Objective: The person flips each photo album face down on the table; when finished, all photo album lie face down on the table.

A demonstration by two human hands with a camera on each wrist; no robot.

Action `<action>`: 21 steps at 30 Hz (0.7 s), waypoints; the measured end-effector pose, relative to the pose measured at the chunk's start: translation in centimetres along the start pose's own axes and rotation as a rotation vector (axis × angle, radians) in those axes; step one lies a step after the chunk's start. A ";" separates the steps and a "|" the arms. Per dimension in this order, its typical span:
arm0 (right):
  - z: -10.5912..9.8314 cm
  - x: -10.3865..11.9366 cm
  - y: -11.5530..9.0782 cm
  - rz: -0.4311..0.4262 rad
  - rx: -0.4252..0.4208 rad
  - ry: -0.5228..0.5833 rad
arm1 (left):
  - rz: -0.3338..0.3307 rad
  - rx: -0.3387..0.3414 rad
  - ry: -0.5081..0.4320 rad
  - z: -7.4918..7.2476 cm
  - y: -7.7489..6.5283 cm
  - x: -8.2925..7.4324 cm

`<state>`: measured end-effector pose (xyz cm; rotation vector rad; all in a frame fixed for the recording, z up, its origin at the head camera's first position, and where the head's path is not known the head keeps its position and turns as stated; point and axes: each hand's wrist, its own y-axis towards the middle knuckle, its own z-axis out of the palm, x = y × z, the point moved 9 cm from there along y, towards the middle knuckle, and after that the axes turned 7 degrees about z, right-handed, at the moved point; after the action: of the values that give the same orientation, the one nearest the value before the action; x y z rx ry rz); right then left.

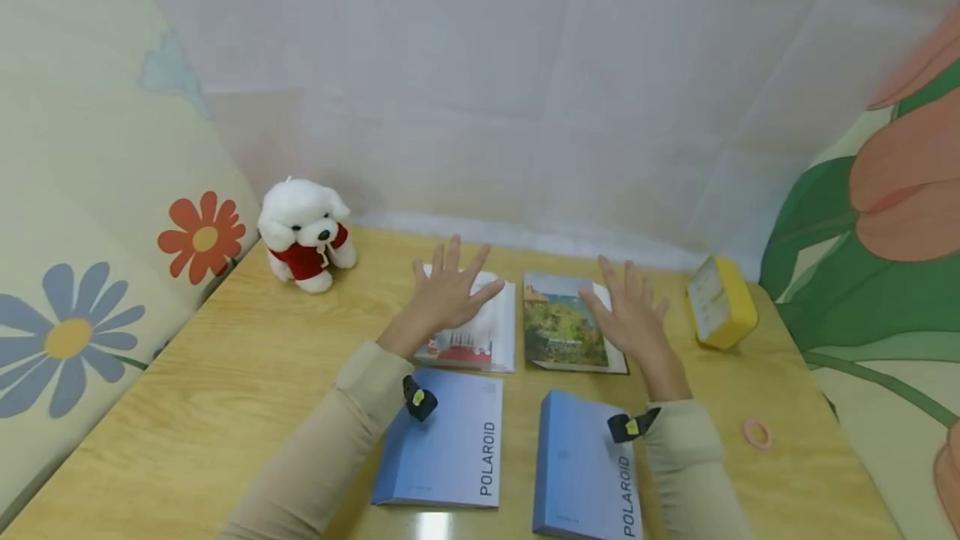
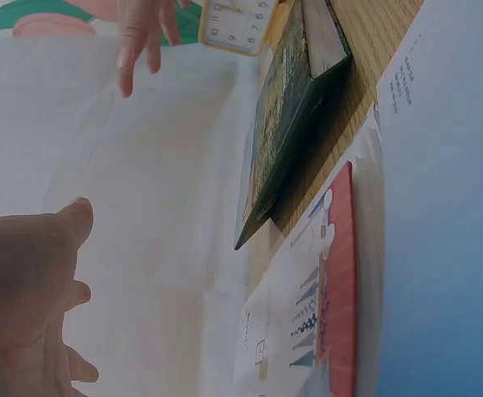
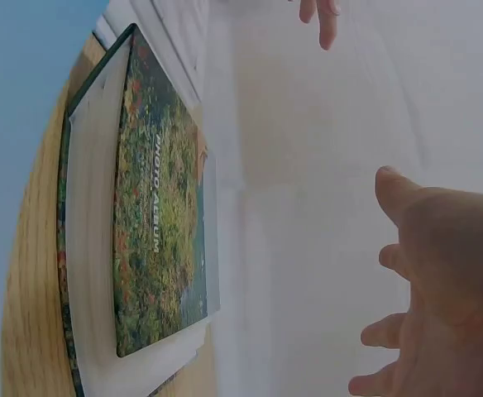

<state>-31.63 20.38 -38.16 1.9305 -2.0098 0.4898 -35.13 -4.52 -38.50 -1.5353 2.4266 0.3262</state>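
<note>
My left hand (image 1: 446, 298) is held with fingers spread above a white and red book (image 1: 483, 336), partly covering it in the head view. The right hand (image 1: 628, 317), also spread and holding nothing, hovers over the right side of a photo album (image 1: 562, 332) with a garden picture on its cover. In both wrist views the hands stand apart from the books. Nearer to me lie two blue albums marked POLAROID, a left one (image 1: 446, 440) under the left wrist and a right one (image 1: 581, 465) beside the right wrist.
A white plush dog (image 1: 303, 227) in a red top sits at the back left of the wooden table (image 1: 247, 390). At the right stand a yellow clock (image 1: 731, 307) and, closer, a pink ring (image 1: 757, 433). White cloth (image 1: 480, 107) hangs behind the table.
</note>
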 end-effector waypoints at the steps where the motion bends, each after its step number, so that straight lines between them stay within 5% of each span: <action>1: -0.1 0.1 -0.1 -0.006 0.001 -0.001 | 0.004 0.000 -0.008 0.0 0.0 -0.2; 6: 0.1 0.3 -2.0 -0.061 0.022 0.006 | 0.043 -0.007 -0.103 0.9 -1.2 -1.4; 10: 0.7 -1.0 -4.9 -0.106 0.059 0.038 | 0.143 -0.015 -0.225 2.8 -3.6 -4.0; 16: 2.4 -3.9 -8.9 -0.063 0.156 0.135 | 0.312 0.093 -0.368 5.8 -8.5 -8.7; 21: 4.7 -5.0 -10.3 -0.054 0.181 0.177 | 0.314 0.192 -0.589 8.4 -11.1 -10.9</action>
<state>-21.09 22.36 -44.33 1.9610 -1.8531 0.8235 -19.84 2.75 -43.48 -0.8215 2.1310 0.5038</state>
